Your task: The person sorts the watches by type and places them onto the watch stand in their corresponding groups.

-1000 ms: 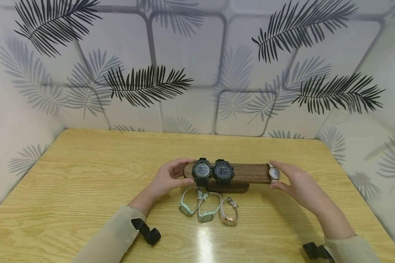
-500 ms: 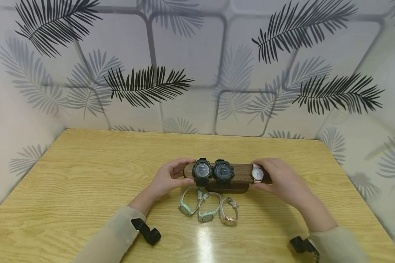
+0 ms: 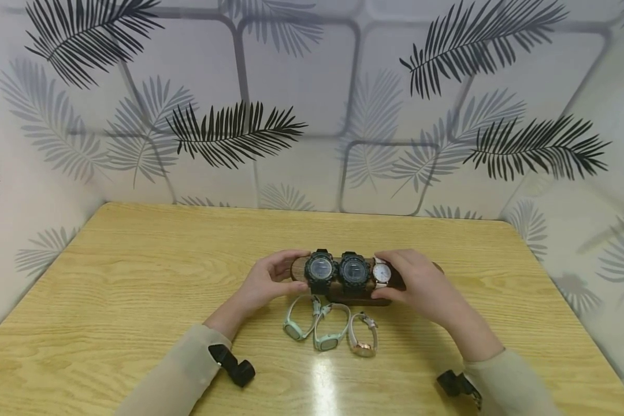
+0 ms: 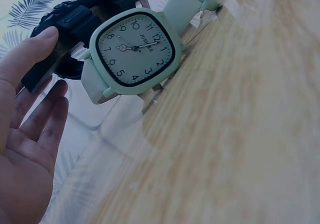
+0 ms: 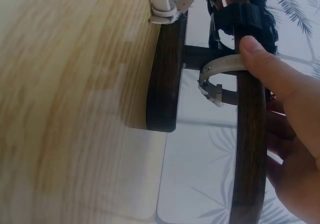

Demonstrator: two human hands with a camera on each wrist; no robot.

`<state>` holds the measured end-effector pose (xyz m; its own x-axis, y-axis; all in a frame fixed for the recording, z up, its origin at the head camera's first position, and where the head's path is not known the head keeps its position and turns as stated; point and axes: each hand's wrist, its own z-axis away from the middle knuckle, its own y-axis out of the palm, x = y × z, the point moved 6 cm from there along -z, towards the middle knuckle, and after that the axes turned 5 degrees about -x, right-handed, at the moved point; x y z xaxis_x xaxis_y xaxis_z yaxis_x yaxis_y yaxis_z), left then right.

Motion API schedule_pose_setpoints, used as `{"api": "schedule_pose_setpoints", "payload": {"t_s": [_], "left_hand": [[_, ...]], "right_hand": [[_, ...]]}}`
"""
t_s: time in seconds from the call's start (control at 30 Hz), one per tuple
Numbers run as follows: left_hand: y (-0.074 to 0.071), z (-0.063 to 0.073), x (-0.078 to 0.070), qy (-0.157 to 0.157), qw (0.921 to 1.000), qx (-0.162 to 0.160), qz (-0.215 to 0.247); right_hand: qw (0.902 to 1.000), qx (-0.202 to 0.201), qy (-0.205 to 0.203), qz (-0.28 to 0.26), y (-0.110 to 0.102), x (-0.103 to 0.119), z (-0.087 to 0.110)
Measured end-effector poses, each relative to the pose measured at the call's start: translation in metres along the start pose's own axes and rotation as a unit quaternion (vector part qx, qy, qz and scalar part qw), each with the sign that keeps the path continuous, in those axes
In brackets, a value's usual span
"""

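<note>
A dark wooden watch stand [image 3: 299, 269] stands on the table, with two chunky black watches [image 3: 320, 268] [image 3: 353, 270] side by side round its bar. My left hand [image 3: 262, 283] grips the bar's left end, its thumb against the first black watch in the left wrist view. With thumb and fingers, my right hand [image 3: 423, 283] pinches a white-strapped watch [image 3: 382, 273] looped round the bar, close beside the second black watch. In the right wrist view its pale strap [image 5: 225, 64] hangs in a loop below the bar. The bar's right part is largely hidden behind my right hand in the head view.
In front of the stand, two mint-green watches [image 3: 293, 330] [image 3: 327, 344] and a rose-gold watch with a pale strap [image 3: 363, 349] lie on the wooden table [image 3: 161, 271]. A leaf-patterned wall [image 3: 301, 190] rises behind the table.
My right hand has slid the white-strapped watch leftward along the bar, from its right end to beside the second black watch. The left hand stays in place.
</note>
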<state>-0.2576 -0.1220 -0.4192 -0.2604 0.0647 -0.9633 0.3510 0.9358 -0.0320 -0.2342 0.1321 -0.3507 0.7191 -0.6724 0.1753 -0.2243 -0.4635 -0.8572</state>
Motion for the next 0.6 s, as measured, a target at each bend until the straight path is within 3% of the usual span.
{"api": "schedule_pose_setpoints", "payload": {"t_s": [0.2,0.43,0.6], "left_hand": [[-0.001,-0.0006,-0.0005,-0.002,1.0,-0.001,0.0],[-0.0003,-0.0008,-0.0013,-0.002,1.0,0.0,0.005],[0.0001,-0.0013,-0.0014,-0.005,1.0,-0.003,0.004]], "right_hand": [[0.9999,-0.005,0.014,-0.005,0.0019,0.0008,-0.0002],[0.9986,-0.048,-0.015,-0.015,0.0052,0.0035,0.0005],[0.9992,-0.035,-0.003,-0.018,0.002,0.0048,0.0014]]}}
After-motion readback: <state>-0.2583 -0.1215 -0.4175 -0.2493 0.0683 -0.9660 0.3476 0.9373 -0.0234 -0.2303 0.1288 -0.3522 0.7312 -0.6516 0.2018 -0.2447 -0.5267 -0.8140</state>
